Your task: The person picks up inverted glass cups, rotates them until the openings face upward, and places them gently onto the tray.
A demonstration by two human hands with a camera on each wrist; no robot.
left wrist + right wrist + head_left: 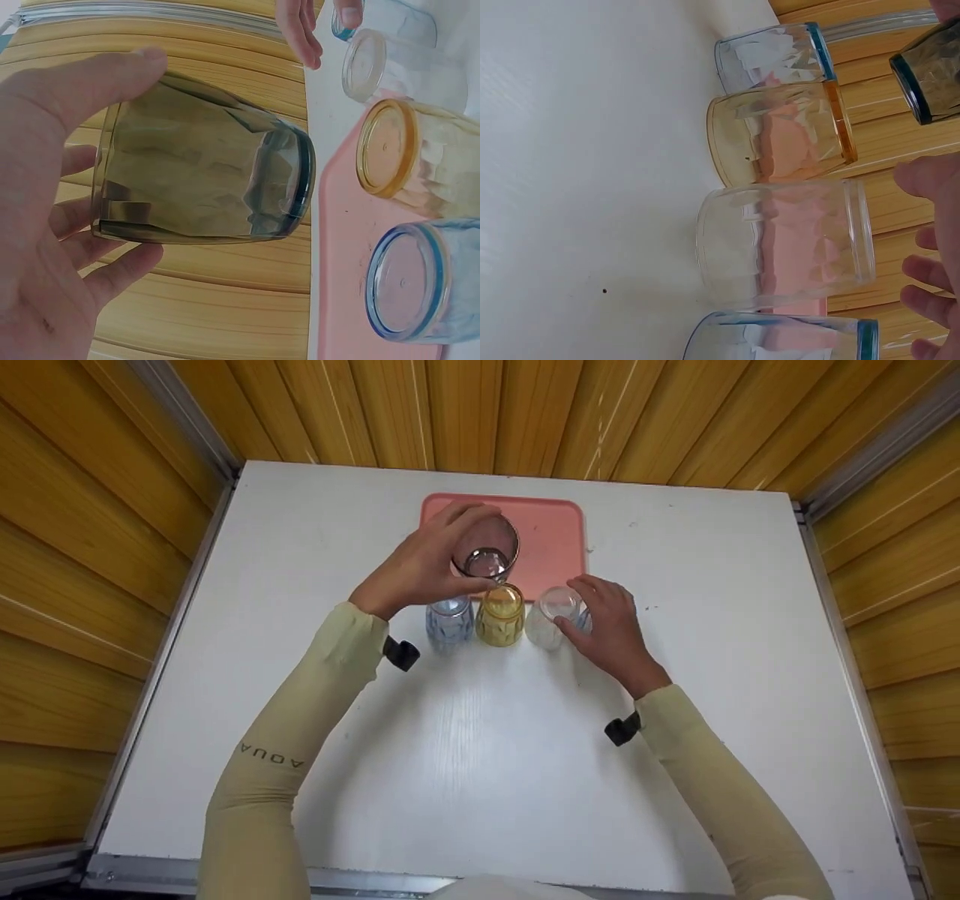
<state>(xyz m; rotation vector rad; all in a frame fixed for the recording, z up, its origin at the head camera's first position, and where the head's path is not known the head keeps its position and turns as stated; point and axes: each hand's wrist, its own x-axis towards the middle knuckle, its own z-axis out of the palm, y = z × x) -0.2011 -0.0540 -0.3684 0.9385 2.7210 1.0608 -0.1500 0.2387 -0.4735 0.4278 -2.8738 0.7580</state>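
Observation:
My left hand (424,556) grips a dark grey drinking glass (202,165) near its wide rim, mouth up, raised over the pink tray (555,540). Below it stands a row of upside-down glasses: a blue glass (450,624), a yellow glass (501,619), a clear glass (546,628) and, at the right end, a second blue glass (780,337), mostly hidden by my right hand in the head view. Above the clear glass is my right hand (611,622), fingers spread; the right wrist view shows a gap between its fingers and the glass bases.
The row stands on the white table (450,750) along the tray's near edge. Wood-patterned panels (465,420) close off the back and both sides, and a metal rail (375,879) runs along the front edge.

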